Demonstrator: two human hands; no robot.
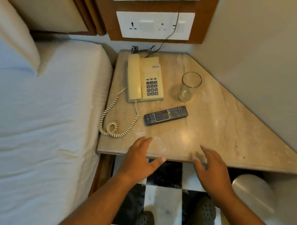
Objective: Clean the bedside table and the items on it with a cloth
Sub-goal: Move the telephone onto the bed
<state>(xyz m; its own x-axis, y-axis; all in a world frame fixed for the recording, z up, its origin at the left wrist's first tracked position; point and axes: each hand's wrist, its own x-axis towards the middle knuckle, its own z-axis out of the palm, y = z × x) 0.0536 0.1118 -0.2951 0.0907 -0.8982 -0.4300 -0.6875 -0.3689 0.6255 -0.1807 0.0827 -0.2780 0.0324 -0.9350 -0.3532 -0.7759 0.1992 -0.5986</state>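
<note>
The bedside table (220,133) has a beige marble top shaped like a wedge. A cream corded telephone (144,78) lies at its back left, its coiled cord (112,122) trailing toward the front left corner. A black remote control (166,115) lies in the middle. An empty drinking glass (188,87) stands upright to the right of the phone. My left hand (140,161) and my right hand (212,169) hover over the table's front edge, both open with fingers apart and holding nothing. No cloth shows in either hand.
A bed with white sheets (46,115) and a pillow (13,41) borders the table's left side. Walls close the back and right. A socket panel (155,25) with a black cable hangs behind. A white bin (253,195) stands on the checkered floor (163,199) at lower right.
</note>
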